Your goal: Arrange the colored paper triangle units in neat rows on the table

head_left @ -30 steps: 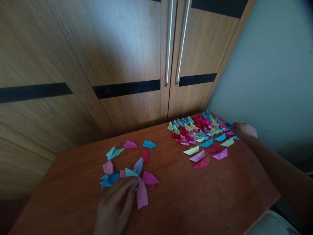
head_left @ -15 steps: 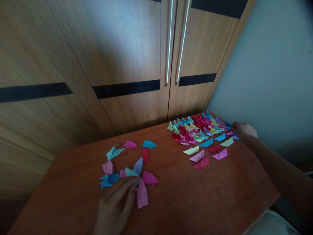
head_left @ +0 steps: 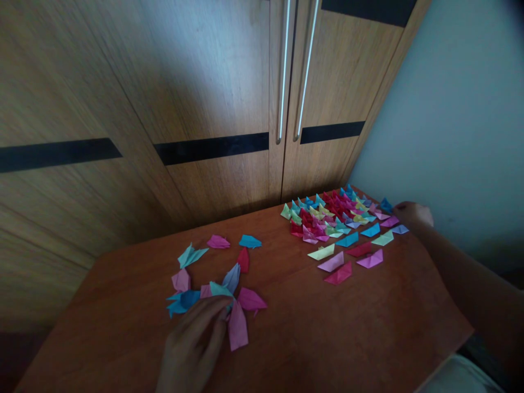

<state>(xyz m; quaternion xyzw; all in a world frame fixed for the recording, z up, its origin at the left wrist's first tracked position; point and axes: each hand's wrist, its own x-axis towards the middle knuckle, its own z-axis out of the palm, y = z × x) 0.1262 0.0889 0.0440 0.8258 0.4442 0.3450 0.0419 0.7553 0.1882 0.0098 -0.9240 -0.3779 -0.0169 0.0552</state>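
My left hand (head_left: 198, 333) is closed in a pinch on a teal folded-paper piece (head_left: 220, 289), shaped like a flattened crane, at the front left of the table. Around it lie similar folded pieces: a pink one (head_left: 238, 327), a magenta one (head_left: 251, 299), a lavender one (head_left: 232, 278) and a blue one (head_left: 184, 302). At the far right, the fingers of my right hand (head_left: 414, 213) are drawn together at the right edge of a blue paper boat (head_left: 386, 205). Their tips are partly hidden. Just below that boat sit a magenta boat (head_left: 389, 221) and a lavender boat (head_left: 400, 230).
Many coloured paper boats (head_left: 338, 210) stand packed at the table's back right corner, with looser rows in front, including a red boat (head_left: 339, 274). Wooden cabinet doors (head_left: 213, 185) rise behind the brown table (head_left: 311, 338). A pale wall (head_left: 442, 136) borders the right.
My right hand has shifted slightly right, and more of the blue boat and the boats beside it shows. My left hand has stayed in place with the teal piece.
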